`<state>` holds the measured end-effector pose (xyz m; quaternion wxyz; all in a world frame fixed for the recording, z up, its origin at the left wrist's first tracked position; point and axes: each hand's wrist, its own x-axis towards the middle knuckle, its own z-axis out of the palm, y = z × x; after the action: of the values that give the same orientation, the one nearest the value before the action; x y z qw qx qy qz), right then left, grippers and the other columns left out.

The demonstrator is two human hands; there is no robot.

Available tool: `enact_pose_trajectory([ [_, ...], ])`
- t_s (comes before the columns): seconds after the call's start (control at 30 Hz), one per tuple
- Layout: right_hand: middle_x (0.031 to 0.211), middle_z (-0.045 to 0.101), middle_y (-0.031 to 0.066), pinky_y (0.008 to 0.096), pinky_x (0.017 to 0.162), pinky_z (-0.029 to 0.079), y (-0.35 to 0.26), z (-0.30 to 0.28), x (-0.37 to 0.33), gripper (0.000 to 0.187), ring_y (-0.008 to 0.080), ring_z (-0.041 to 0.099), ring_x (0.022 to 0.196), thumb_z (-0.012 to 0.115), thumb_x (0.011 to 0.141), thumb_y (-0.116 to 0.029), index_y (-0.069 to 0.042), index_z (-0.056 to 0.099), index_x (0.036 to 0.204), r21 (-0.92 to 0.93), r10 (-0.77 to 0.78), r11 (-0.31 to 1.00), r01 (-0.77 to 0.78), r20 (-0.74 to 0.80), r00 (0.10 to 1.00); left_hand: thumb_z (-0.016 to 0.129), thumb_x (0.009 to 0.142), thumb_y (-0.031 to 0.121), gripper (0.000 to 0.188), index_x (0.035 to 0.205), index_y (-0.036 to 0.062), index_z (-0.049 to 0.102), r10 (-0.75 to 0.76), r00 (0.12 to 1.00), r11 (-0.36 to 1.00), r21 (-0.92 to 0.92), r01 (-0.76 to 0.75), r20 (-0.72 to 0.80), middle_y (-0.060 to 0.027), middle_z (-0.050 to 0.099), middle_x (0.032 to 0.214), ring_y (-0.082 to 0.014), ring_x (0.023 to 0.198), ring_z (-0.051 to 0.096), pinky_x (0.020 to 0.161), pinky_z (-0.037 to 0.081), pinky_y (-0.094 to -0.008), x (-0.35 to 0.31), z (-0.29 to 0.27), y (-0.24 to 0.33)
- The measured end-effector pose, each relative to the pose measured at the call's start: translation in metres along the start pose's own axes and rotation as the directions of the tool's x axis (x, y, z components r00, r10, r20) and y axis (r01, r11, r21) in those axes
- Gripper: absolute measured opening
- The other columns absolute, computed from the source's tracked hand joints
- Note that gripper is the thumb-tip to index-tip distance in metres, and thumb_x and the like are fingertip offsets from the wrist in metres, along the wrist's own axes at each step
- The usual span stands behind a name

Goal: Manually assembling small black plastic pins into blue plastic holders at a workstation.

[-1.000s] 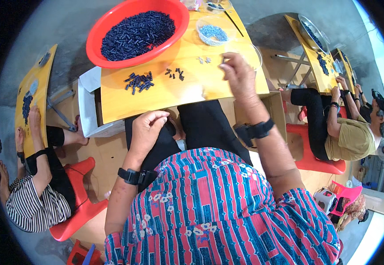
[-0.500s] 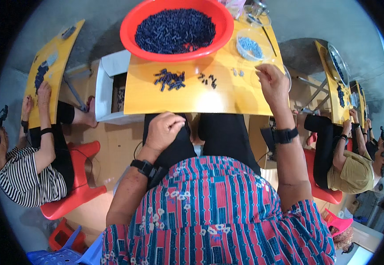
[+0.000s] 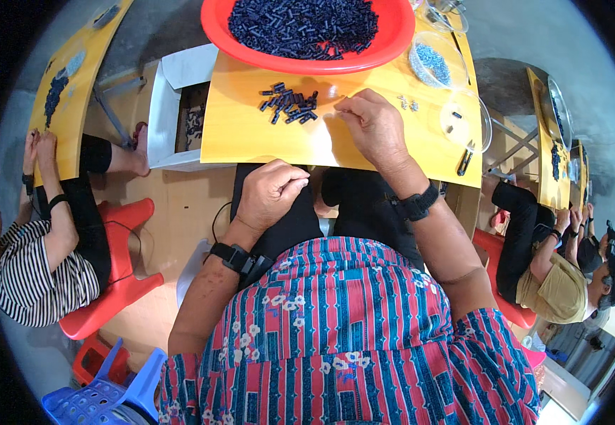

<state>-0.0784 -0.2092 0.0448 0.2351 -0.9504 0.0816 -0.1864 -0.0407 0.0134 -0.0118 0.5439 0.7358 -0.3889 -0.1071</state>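
Small dark pieces lie just left of the pinching right hand; left hand loosely curled, empty.

Glossy red plastic basin, smooth tabletop

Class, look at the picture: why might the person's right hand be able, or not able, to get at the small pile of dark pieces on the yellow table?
Probably yes. The right hand rests on the yellow table just beside the small pile of dark pieces, and bare tabletop lies between them. Nothing stands in the way.
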Motion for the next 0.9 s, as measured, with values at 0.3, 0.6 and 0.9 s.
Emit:
enact_pose_trajectory([
  [0.3, 0.094, 0.066, 0.0104, 0.041, 0.081, 0.05, -0.009, 0.019, 0.025, 0.022, 0.0308, 0.061, 0.095, 0.065, 0.076, -0.007, -0.009, 0.071, 0.097, -0.199, -0.109, 0.973, 0.115, 0.043, 0.993, 0.07, 0.077, 0.005, 0.006, 0.083, 0.0045, 0.068, 0.009, 1.0, 1.0, -0.007, -0.009, 0.006, -0.0105, 0.066, 0.078, -0.0264, 0.071, 0.065, 0.064, 0.052, -0.0327, -0.001, 0.002, 0.005],
  [0.6, 0.095, 0.068, 0.0111, 0.0402, 0.084, 0.05, 0.01, 0.033, 0.037, 0.022, 0.0305, 0.062, 0.095, 0.066, 0.075, -0.007, -0.009, 0.072, 0.096, -0.345, -0.248, 0.895, 0.282, 0.139, 0.959, 0.07, 0.078, 0.007, 0.006, 0.083, 0.0047, 0.068, 0.021, 1.0, 1.0, 0.02, -0.022, 0.02, -0.0108, 0.065, 0.078, -0.027, 0.073, 0.065, 0.065, 0.052, -0.0335, 0.001, 0.002, 0.005],
  [0.9, 0.09, 0.069, 0.0035, 0.0242, 0.076, 0.051, -0.02, 0.002, -0.011, 0.015, 0.0118, 0.064, 0.082, 0.067, 0.082, -0.001, -0.003, 0.071, 0.097, 0.434, 0.212, 0.867, -0.246, 0.126, 0.969, 0.07, 0.078, 0.004, 0.006, 0.084, 0.003, 0.069, -0.086, 0.996, 0.991, -0.105, 0.087, 0.008, -0.0075, 0.063, 0.074, -0.0166, 0.059, 0.057, 0.057, 0.046, -0.0269, 0.0, -0.003, -0.005],
])
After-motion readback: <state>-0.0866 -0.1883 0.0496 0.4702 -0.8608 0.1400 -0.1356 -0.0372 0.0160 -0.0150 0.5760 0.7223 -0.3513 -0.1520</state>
